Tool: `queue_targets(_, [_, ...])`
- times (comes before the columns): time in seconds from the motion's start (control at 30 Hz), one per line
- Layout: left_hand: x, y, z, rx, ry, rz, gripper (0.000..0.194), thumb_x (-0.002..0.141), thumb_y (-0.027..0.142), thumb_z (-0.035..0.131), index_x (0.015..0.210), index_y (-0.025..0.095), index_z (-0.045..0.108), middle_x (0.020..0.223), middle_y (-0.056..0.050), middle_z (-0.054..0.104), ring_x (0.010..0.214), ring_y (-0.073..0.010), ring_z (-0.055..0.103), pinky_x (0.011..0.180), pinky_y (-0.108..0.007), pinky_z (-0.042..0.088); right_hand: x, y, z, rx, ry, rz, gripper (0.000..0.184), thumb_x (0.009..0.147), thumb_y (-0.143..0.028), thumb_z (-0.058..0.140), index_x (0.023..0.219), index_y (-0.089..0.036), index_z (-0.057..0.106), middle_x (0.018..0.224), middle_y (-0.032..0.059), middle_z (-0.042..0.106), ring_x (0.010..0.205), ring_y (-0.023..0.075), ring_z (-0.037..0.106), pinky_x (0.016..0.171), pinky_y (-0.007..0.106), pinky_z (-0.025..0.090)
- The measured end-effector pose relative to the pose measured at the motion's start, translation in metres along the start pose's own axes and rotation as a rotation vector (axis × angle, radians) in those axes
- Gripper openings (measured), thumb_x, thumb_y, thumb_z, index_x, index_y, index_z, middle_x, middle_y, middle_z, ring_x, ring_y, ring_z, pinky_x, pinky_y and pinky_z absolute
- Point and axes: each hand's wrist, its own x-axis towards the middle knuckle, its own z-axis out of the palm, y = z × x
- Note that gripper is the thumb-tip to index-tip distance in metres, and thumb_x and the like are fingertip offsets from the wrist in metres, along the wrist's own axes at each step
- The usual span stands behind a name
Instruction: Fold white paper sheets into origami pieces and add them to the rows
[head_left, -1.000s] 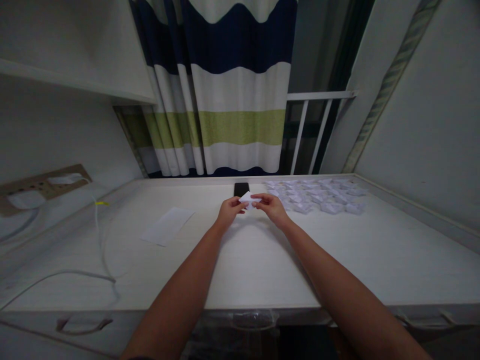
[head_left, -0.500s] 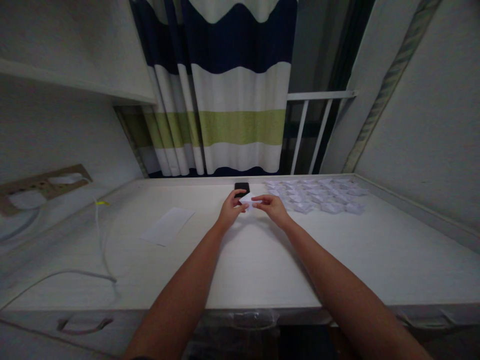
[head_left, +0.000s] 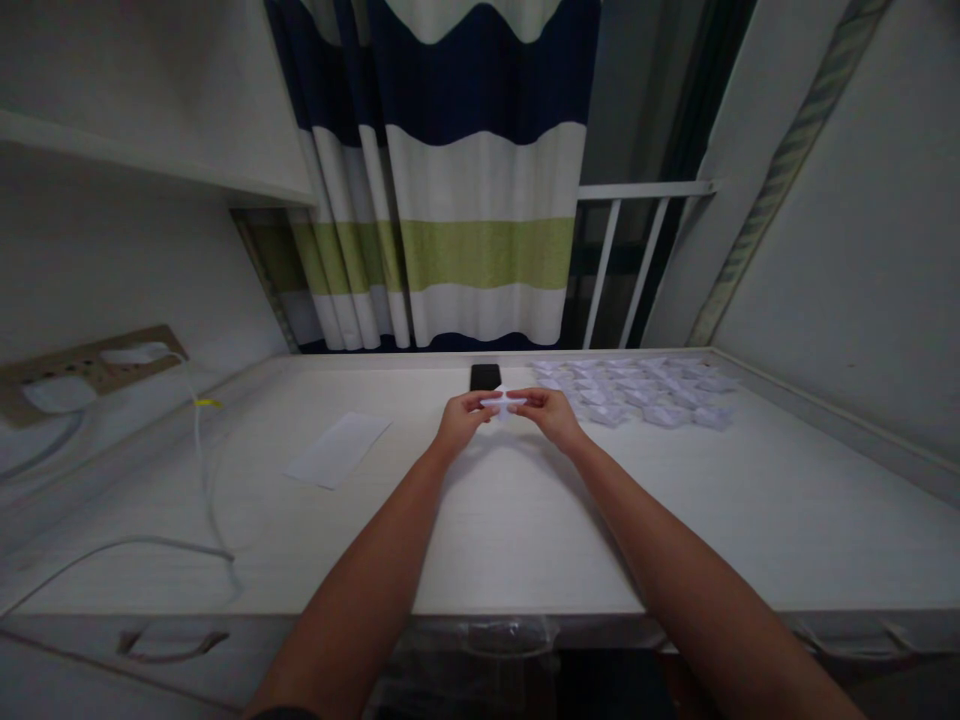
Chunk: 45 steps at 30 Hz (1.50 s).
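Between my two hands is a small folded white paper (head_left: 503, 404), held just above the desk. My left hand (head_left: 461, 420) pinches its left side between thumb and fingers. On the right side, my right hand (head_left: 549, 413) grips it in the same way. The fingertips hide parts of the paper, so its full shape cannot be made out. Just behind the hands lies a black phone-like object (head_left: 485, 377). To the right sit several folded white paper pieces (head_left: 637, 388), set out in rows.
A flat white paper sheet (head_left: 339, 450) lies on the left of the white desk (head_left: 517, 540). A pale cable (head_left: 199, 450) runs down from a power strip (head_left: 90, 372) at the left wall. A striped curtain (head_left: 487, 180) hangs behind the desk.
The left fingers have shifted on the folded paper, and its raised white face now shows as a thinner, flatter shape. Both arms stay in nearly the same place.
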Motion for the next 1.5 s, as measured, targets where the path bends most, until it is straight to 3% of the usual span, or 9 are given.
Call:
queue_targets(0.6, [0.001, 0.002, -0.002, -0.004, -0.002, -0.026, 0.036, 0.056, 0.024, 0.069, 0.089, 0.013, 0.068, 0.082, -0.007, 0.068, 0.063, -0.0109, 0.055, 0.056, -0.023, 0.043, 0.002, -0.005, -0.007, 0.13, -0.074, 0.001, 0.031, 0.056, -0.033, 0.069, 0.082, -0.016, 0.069, 0.07, 0.0032, 0.068, 0.062, 0.0129, 0.058, 0.064, 0.03, 0.049])
queue_targets(0.73, [0.0, 0.004, -0.002, -0.018, 0.014, -0.043, 0.037, 0.055, 0.024, 0.07, 0.09, 0.013, 0.067, 0.075, -0.005, 0.068, 0.057, -0.0084, 0.051, 0.052, -0.021, 0.04, 0.002, -0.006, -0.007, 0.133, -0.05, -0.033, 0.03, 0.056, -0.032, 0.069, 0.081, -0.016, 0.069, 0.071, 0.0039, 0.068, 0.064, 0.0139, 0.059, 0.064, 0.03, 0.048])
queue_targets(1.1, [-0.001, 0.007, -0.001, 0.037, 0.032, -0.033, 0.035, 0.055, 0.025, 0.07, 0.088, 0.012, 0.068, 0.069, -0.003, 0.066, 0.056, -0.0086, 0.051, 0.052, -0.021, 0.039, 0.0, -0.01, -0.01, 0.039, -0.063, -0.033, 0.036, 0.059, -0.033, 0.068, 0.089, -0.015, 0.068, 0.075, 0.0051, 0.068, 0.066, 0.0146, 0.06, 0.067, 0.03, 0.049])
queue_targets(1.27, [-0.002, 0.008, -0.002, 0.118, 0.019, -0.013, 0.031, 0.058, 0.026, 0.068, 0.086, 0.013, 0.069, 0.058, -0.001, 0.063, 0.051, -0.008, 0.048, 0.052, -0.022, 0.04, 0.002, -0.007, -0.012, -0.027, -0.069, -0.044, 0.03, 0.06, -0.034, 0.065, 0.083, -0.015, 0.069, 0.073, 0.0051, 0.068, 0.065, 0.0151, 0.061, 0.064, 0.029, 0.049])
queue_targets(1.5, [0.002, -0.002, -0.003, 0.076, -0.016, 0.027, 0.035, 0.058, 0.026, 0.066, 0.091, 0.013, 0.067, 0.075, -0.006, 0.067, 0.061, -0.0119, 0.056, 0.053, -0.022, 0.046, 0.003, -0.005, -0.012, -0.086, -0.043, -0.093, 0.024, 0.062, -0.031, 0.062, 0.079, -0.016, 0.07, 0.074, 0.0056, 0.069, 0.065, 0.0158, 0.062, 0.064, 0.029, 0.049])
